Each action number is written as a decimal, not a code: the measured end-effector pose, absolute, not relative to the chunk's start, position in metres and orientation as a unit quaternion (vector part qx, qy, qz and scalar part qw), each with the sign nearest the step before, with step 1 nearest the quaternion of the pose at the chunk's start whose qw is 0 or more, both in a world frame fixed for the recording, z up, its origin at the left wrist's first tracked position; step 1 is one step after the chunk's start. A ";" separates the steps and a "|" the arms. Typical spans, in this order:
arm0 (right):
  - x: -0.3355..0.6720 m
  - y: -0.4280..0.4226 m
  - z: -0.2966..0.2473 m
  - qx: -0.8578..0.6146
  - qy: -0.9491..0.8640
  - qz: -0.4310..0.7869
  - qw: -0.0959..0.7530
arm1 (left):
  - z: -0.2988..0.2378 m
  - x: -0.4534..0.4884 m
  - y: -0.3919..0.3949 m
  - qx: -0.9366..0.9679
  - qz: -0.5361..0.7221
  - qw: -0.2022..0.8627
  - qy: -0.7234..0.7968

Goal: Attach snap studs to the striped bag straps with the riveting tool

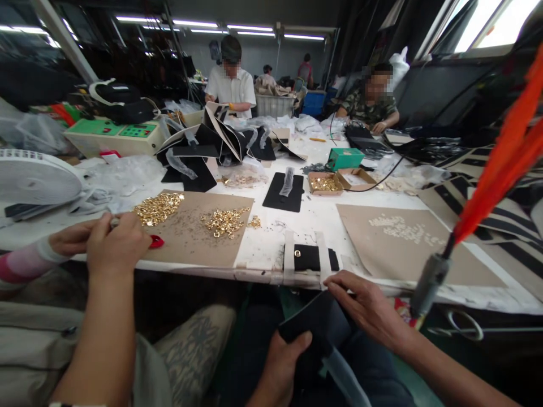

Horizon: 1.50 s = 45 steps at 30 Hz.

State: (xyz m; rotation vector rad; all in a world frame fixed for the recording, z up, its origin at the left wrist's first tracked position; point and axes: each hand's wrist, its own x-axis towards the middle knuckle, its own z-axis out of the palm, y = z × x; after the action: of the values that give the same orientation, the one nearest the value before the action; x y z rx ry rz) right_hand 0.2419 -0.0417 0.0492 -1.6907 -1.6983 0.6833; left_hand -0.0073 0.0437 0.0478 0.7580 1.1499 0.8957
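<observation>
My left hand point(283, 362) is low over my lap, below the table edge, with thumb and fingers closed on the near end of a flat black material piece point(311, 323). My right hand point(365, 308) comes in from the right and pinches the far top corner of the same piece. Just beyond it, on the white table point(271, 249), a small black piece with a gold fitting point(309, 257) lies between two white strips. Two heaps of gold metal fittings point(224, 220) lie on a brown card sheet point(199, 237).
To my left a co-worker's two hands point(108, 240) are together at the table edge, near a red object point(156, 242). An orange tasselled tool point(487, 192) hangs at right. A black pad point(283, 192), open boxes of gold parts point(324, 183), a green box point(344, 158) and seated people lie farther back.
</observation>
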 end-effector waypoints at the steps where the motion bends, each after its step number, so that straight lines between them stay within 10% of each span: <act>1: 0.238 -0.055 0.054 -0.642 -0.656 0.268 0.293 | 0.028 0.014 0.011 0.329 0.367 0.708 0.505; 9: 0.201 -0.118 0.061 -0.687 -0.696 0.148 0.147 | 0.012 0.052 -0.060 0.245 0.409 0.752 0.456; 14: 0.202 -0.122 0.068 -0.679 -0.653 0.169 0.289 | 0.059 0.060 -0.080 0.321 0.422 0.762 0.370; 20: 0.245 -0.113 0.092 -0.589 -0.390 0.501 0.501 | 0.073 0.057 -0.065 0.481 0.474 0.653 0.342; 24: 0.253 -0.108 0.091 -0.513 -0.250 0.614 0.546 | 0.073 0.052 -0.023 0.551 0.480 0.558 0.394; 29: 0.243 -0.101 0.077 -0.487 -0.227 0.656 0.530 | 0.068 0.056 -0.004 0.502 0.375 0.701 0.341; 45: 0.221 -0.028 0.036 -0.685 -0.484 0.367 0.401 | 0.003 0.048 0.034 0.453 0.286 0.679 0.501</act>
State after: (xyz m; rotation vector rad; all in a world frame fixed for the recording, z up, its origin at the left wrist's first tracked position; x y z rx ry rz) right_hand 0.2210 -0.0276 0.0362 -1.7328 -1.2239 0.9288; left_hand 0.0475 0.0339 0.0032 1.0172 1.1251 0.6433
